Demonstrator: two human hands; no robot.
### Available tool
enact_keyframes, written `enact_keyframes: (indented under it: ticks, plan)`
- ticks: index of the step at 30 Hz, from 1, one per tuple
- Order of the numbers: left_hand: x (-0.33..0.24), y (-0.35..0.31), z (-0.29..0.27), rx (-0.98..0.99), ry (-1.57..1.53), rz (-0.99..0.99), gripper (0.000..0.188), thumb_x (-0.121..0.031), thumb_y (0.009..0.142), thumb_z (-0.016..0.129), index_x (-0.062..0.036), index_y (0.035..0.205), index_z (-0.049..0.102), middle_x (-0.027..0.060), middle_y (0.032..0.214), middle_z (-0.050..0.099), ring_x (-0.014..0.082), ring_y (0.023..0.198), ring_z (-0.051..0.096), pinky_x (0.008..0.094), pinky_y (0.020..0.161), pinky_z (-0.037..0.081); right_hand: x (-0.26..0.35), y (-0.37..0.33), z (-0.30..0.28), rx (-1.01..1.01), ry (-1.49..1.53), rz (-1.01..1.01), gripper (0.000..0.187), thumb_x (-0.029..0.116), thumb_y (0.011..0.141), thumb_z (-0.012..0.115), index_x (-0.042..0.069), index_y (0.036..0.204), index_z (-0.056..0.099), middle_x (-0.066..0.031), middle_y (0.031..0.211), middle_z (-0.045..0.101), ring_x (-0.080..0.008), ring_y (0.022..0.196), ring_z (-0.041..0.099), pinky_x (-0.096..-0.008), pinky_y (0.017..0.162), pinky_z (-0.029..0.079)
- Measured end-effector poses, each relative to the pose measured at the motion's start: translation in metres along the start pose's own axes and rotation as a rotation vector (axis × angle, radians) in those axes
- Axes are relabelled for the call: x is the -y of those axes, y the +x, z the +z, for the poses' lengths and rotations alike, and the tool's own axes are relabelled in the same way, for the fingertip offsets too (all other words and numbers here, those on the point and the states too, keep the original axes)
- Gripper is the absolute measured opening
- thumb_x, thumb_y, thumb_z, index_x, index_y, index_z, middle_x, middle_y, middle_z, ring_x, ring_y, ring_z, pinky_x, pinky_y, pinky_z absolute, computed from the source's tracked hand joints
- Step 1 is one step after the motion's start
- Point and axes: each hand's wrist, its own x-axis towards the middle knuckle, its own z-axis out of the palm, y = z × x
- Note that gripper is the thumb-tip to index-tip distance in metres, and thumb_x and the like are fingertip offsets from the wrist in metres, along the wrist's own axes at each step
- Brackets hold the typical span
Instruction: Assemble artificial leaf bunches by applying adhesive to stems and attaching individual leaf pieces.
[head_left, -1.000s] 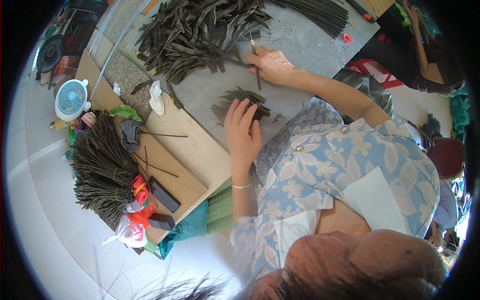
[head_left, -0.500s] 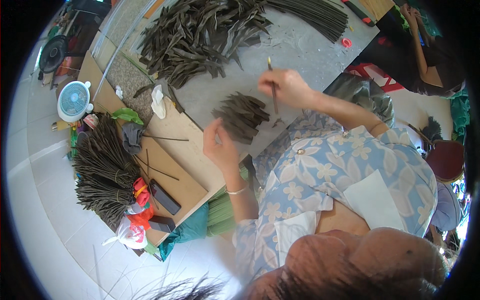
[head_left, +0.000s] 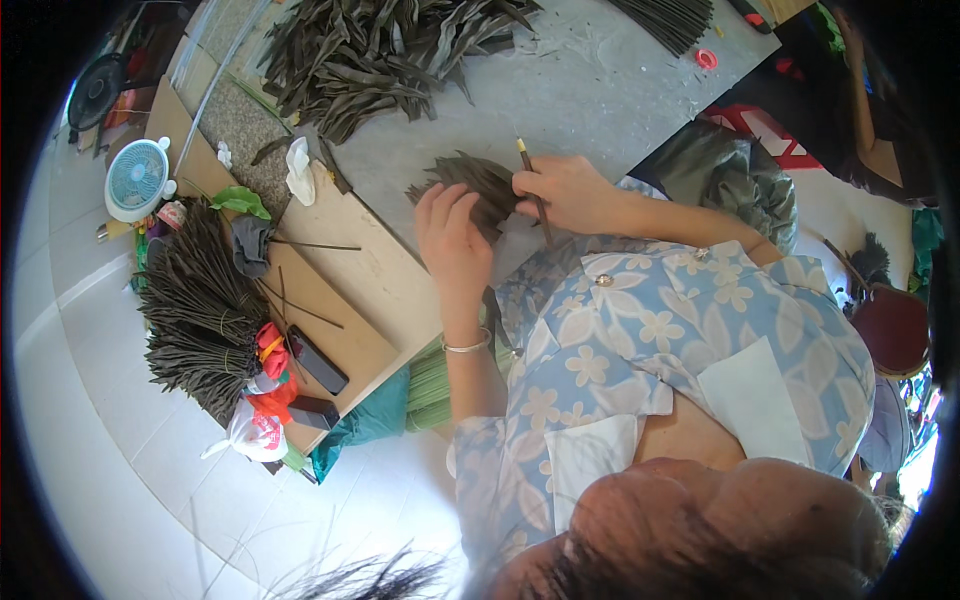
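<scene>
My right hand (head_left: pixel 568 194) is closed round a thin dark stick with a pale yellow tip (head_left: pixel 523 153), held upright with the tip pointing up and away. Dark dried leaf strips (head_left: pixel 480 178) lie in a small, overlapping batch on the grey tabletop (head_left: pixel 590 95), between my two hands. Over the left side of this batch my left hand (head_left: pixel 452 235) is spread, fingers stretched and slightly bent, touching the strips or just above them. Its palm and part of the strips are hidden from sight. A large heap of similar strips (head_left: pixel 370 65) lies beyond.
Tied bundles of thin dark sticks (head_left: pixel 205 310) stand on the left board near a dark phone-like block (head_left: pixel 318 360), a green leaf (head_left: pixel 241 201) and a small fan (head_left: pixel 139 180). A knife (head_left: pixel 335 168) lies beside white tissue. Red tape (head_left: pixel 706 59) sits far right. Another person's arm (head_left: pixel 862 95) shows there.
My left hand has moved up and right onto the leaf strips. My right hand has come down closer to them, still with the stick. The whole view has shifted slightly.
</scene>
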Motion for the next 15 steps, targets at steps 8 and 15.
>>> enact_keyframes:
  ticks: [8,15]
  plan:
    - [-0.002,-0.002,0.003,-0.049,-0.033,-0.044,0.022,0.006,0.080,0.060,-0.0018,0.100,0.068,0.0109,0.109,0.067,0.0333,0.109,0.058,0.0412,0.094,0.047,0.005,0.007,-0.016,0.045,0.363,0.256,0.013,0.015,0.085,0.067,0.003,0.088,0.062,-0.0125,0.073,0.064,-0.0277,0.067,0.061,-0.0371,0.063,0.047]
    - [-0.018,0.011,0.002,-0.075,-0.087,0.045,0.023,0.003,0.074,0.069,-0.0023,0.096,0.066,0.0110,0.100,0.063,0.0323,0.097,0.058,0.0400,0.087,0.047,0.007,0.012,-0.023,0.015,0.642,0.287,0.018,0.017,0.087,0.067,0.000,0.091,0.065,-0.0067,0.072,0.063,-0.0131,0.068,0.056,-0.0301,0.063,0.046]
